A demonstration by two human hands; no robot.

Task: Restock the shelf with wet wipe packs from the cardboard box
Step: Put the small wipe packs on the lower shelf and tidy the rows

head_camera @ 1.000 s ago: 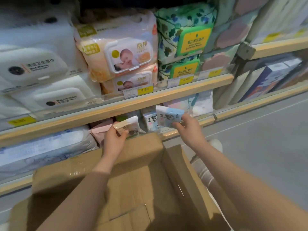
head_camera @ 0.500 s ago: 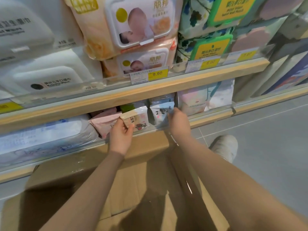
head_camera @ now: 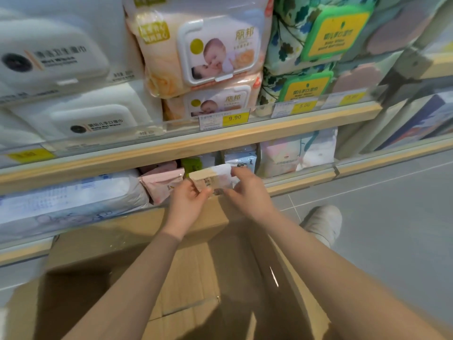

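Observation:
A small tan and white wet wipe pack [head_camera: 212, 176] is at the front of the lower shelf [head_camera: 301, 179]. My left hand [head_camera: 187, 204] pinches its lower left edge. My right hand [head_camera: 247, 192] grips its right end from above. Behind it stand a blue and white pack [head_camera: 241, 159] and a green pack [head_camera: 195, 164]; a pink pack [head_camera: 163, 184] lies to the left. The open cardboard box [head_camera: 137, 231] sits below my forearms, against the shelf; its inside is in shadow and no packs show in it.
The upper shelf [head_camera: 220, 139] holds large white, peach baby-print [head_camera: 203, 45] and green floral [head_camera: 318, 35] wipe packs with yellow price tags. A big pale blue pack [head_camera: 68, 200] fills the lower left. A light shoe [head_camera: 323, 223] stands on grey floor at right.
My right hand set the blue and white pack into the lower shelf, let it go, and moved left onto the tan pack that my left hand has kept holding.

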